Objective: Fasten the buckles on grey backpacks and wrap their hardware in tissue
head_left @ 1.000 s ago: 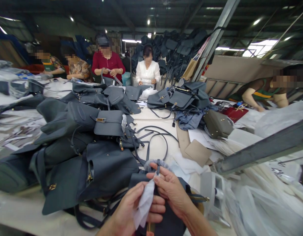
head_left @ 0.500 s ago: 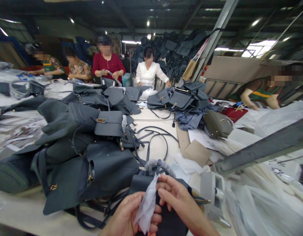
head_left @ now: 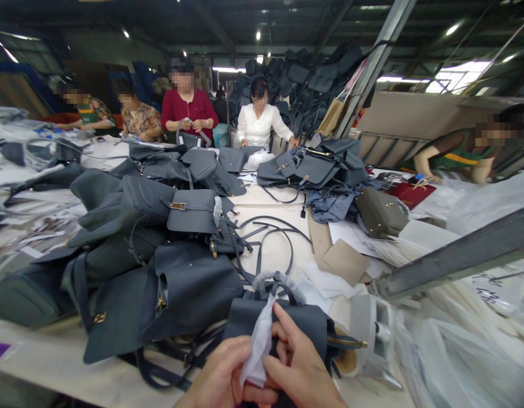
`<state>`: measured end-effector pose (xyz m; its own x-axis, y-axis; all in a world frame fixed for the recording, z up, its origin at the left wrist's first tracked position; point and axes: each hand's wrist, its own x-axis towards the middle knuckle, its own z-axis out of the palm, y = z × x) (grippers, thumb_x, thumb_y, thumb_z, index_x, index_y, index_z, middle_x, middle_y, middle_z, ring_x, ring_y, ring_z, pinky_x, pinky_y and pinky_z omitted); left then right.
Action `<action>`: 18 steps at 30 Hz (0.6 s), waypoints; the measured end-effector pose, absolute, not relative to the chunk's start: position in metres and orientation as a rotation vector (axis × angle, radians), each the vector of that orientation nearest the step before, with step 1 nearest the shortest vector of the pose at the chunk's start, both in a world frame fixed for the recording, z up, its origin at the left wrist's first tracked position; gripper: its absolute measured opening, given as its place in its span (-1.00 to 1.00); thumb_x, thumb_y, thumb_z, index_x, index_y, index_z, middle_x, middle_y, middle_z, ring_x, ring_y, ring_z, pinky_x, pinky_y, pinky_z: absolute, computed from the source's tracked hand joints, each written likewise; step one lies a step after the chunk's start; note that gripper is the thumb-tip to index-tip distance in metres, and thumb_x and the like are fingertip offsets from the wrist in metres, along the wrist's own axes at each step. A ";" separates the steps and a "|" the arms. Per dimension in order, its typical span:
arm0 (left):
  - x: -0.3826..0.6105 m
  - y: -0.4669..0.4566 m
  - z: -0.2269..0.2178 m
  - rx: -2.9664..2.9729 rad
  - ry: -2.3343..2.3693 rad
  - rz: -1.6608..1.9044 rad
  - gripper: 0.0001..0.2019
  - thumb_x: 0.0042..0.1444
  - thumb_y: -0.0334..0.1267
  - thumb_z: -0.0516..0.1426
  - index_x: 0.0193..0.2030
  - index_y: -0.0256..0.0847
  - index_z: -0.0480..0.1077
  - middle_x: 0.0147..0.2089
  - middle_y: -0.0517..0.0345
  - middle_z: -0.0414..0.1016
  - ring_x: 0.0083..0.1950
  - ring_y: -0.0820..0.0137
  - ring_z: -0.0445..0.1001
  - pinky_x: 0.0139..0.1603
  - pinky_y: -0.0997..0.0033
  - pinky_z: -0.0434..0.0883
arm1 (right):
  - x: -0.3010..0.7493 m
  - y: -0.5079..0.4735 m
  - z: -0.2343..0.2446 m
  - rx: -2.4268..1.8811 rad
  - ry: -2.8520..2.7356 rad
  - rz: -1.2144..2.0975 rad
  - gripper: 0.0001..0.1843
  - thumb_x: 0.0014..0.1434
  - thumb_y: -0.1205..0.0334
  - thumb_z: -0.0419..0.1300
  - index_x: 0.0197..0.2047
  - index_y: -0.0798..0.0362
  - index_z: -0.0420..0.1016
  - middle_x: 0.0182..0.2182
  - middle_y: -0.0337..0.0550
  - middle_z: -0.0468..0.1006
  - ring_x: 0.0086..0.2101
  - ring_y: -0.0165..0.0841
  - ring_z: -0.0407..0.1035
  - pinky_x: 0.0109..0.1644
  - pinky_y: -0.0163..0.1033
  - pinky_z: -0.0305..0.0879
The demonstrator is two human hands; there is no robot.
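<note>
Both my hands work at the bottom middle, pinching a thin white sheet of wrapping paper [head_left: 258,345] between them. My left hand [head_left: 222,377] grips its lower part with curled fingers. My right hand [head_left: 298,362] holds the upper part with thumb and forefinger. Under and behind the hands lies a dark blue-grey leather bag [head_left: 283,320] with a wrapped top handle [head_left: 279,279] and a gold fitting [head_left: 347,341] on its right side.
A heap of similar dark bags [head_left: 151,238] covers the left of the white table [head_left: 49,362]. Loose straps [head_left: 270,232], brown card pieces [head_left: 342,260] and white paper lie mid-table. A grey bar [head_left: 457,255] crosses right. Several people work at the far side.
My hands have dropped lower in view and closer together. The white paper now stands more upright between them, and more of the bag behind shows.
</note>
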<state>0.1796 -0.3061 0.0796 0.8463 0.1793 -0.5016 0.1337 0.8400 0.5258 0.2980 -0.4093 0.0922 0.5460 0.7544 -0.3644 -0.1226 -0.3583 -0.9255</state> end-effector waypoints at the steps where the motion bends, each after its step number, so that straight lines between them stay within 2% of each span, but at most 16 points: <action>1: 0.179 -0.306 0.079 0.579 0.569 0.023 -0.69 0.10 -0.13 0.23 -0.15 -0.36 0.47 -0.30 -0.13 0.58 -0.36 0.18 0.59 -0.36 0.25 0.51 | 0.298 -0.411 0.090 -1.653 -0.545 1.040 0.00 -0.16 0.42 0.18 0.39 -0.01 0.05 -0.17 -0.20 0.57 -0.54 -0.50 0.13 -0.48 -0.34 0.13; 4: 0.177 -0.306 0.080 0.566 0.560 0.005 -0.68 0.07 -0.11 0.24 -0.16 -0.37 0.47 -0.27 -0.15 0.59 -0.29 0.14 0.60 -0.30 0.21 0.53 | 0.299 -0.420 0.084 -1.514 -0.553 1.149 0.08 -0.20 0.44 0.20 0.41 -0.03 -0.04 -0.06 -0.16 0.54 -0.47 -0.48 0.20 -0.45 -0.35 0.15; 8: 0.174 -0.306 0.081 0.564 0.581 -0.002 -0.69 0.07 -0.13 0.25 -0.16 -0.37 0.46 -0.25 -0.17 0.60 -0.26 0.13 0.60 -0.27 0.18 0.54 | 0.298 -0.422 0.077 -1.495 -0.578 1.112 0.11 -0.21 0.48 0.20 0.42 -0.04 -0.07 -0.14 -0.19 0.56 -0.50 -0.50 0.17 -0.47 -0.37 0.10; 11: 0.175 -0.307 0.080 0.569 0.591 -0.033 -0.64 0.06 -0.09 0.26 -0.13 -0.37 0.46 -0.24 -0.17 0.61 -0.25 0.13 0.62 -0.27 0.24 0.54 | 0.293 -0.415 0.071 -1.507 -0.531 1.054 -0.02 -0.13 0.42 0.20 0.39 -0.04 0.03 -0.24 -0.23 0.57 -0.56 -0.53 0.07 -0.52 -0.39 0.00; 14: 0.177 -0.309 0.077 0.573 0.538 -0.068 -0.55 0.01 -0.02 0.31 -0.13 -0.39 0.47 -0.24 -0.15 0.60 -0.25 0.20 0.62 -0.29 0.37 0.52 | 0.287 -0.404 0.067 -1.562 -0.422 0.953 -0.19 -0.09 0.34 0.21 0.29 0.02 0.23 -0.32 -0.23 0.59 -0.60 -0.54 0.01 -0.55 -0.39 -0.09; 18: 0.180 -0.309 0.068 0.603 0.501 -0.081 -0.52 -0.07 -0.01 0.36 -0.14 -0.37 0.47 -0.30 -0.04 0.57 -0.42 0.40 0.56 -0.37 0.50 0.46 | 0.287 -0.399 0.069 -1.523 -0.390 0.944 -0.35 -0.07 0.25 0.25 0.15 0.04 0.38 -0.42 -0.24 0.57 -0.56 -0.47 0.20 -0.51 -0.38 0.08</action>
<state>0.1801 -0.3092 0.0675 0.8776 0.0709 -0.4742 0.2160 0.8245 0.5231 0.2870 -0.3991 0.0694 0.6094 0.7193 -0.3335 -0.2747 -0.2030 -0.9399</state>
